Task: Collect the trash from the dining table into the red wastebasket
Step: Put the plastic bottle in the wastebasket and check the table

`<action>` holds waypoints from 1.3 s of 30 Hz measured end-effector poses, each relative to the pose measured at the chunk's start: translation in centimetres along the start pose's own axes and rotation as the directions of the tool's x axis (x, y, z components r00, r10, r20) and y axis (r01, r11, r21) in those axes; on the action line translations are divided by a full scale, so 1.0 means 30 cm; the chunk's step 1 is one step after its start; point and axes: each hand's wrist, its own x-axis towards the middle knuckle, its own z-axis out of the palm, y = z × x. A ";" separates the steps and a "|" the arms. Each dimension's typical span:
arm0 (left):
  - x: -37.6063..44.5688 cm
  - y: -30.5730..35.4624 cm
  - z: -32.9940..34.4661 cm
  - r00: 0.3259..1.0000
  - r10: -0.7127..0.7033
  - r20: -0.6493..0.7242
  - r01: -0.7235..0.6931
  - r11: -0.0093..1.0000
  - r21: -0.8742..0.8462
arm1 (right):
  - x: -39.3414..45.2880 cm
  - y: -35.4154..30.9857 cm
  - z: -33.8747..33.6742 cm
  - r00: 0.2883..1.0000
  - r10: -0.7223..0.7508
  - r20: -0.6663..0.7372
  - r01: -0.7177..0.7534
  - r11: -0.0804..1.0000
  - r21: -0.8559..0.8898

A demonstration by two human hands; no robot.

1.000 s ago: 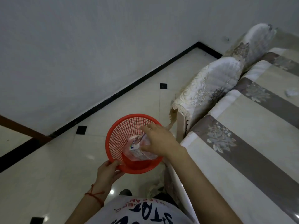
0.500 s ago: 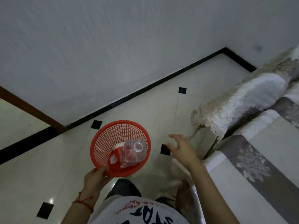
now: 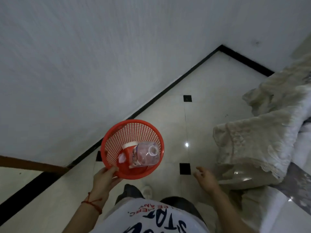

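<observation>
The person's left hand [image 3: 105, 178] is gripping the near rim of the red wastebasket [image 3: 116, 140], with the fingers closed over the edge and the thumb on the outer side, and it is carrying the basket above the tiled floor [image 3: 202, 125], close to the body. Inside the basket a clear plastic bottle [image 3: 145, 155] is lying tilted, its open mouth pointing up toward the camera, and a small white scrap [image 3: 122, 158] is sitting beside it on the red bottom. The right hand [image 3: 205, 178] is hanging free near the lace cloth [image 3: 249, 148] of the table, fingers apart and holding nothing.

I am judging the basket as light and a little flexible, because its wall is thin plastic mesh; one hand at the rim is enough, though it is tipping toward that side. The bottle is looking empty, light and smooth, so it may be rolling or bouncing out if the basket leans more. A hold on two sides of the rim is looking safer to me
</observation>
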 end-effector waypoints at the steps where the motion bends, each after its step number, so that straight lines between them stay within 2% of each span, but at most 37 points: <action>1: 0.030 0.040 0.019 1.000 0.005 0.019 -0.006 1.000 0.016 | 0.010 0.001 0.000 0.999 0.026 -0.023 -0.026 0.999 0.030; 8: 0.230 0.247 0.285 0.988 -0.030 0.150 0.020 0.997 0.070 | 0.127 0.015 -0.072 0.975 0.204 -0.089 -0.183 0.962 0.202; 12: 0.324 0.319 0.474 0.984 -0.043 0.171 0.025 0.994 0.103 | 0.269 -0.016 -0.159 0.958 0.270 -0.101 -0.237 0.937 0.256; 22: 0.489 0.567 0.820 0.984 -0.027 0.177 -0.004 0.985 0.174 | 0.697 -0.327 -0.485 0.978 0.166 -0.130 -0.126 0.953 0.274; 28: 0.641 0.711 1.053 0.983 -0.035 0.180 -0.006 0.975 0.223 | 0.889 -0.400 -0.615 0.962 0.204 -0.181 -0.134 0.932 0.337; 33: 0.797 0.854 1.318 0.966 -0.073 0.248 -0.011 0.948 0.319 | 1.041 -0.399 -0.662 0.918 0.339 -0.204 -0.216 0.862 0.459; 39: 0.930 1.102 1.723 0.892 -0.140 0.430 -0.091 0.876 0.474 | 1.155 -0.441 -0.741 0.803 0.540 -0.251 -0.292 0.724 0.625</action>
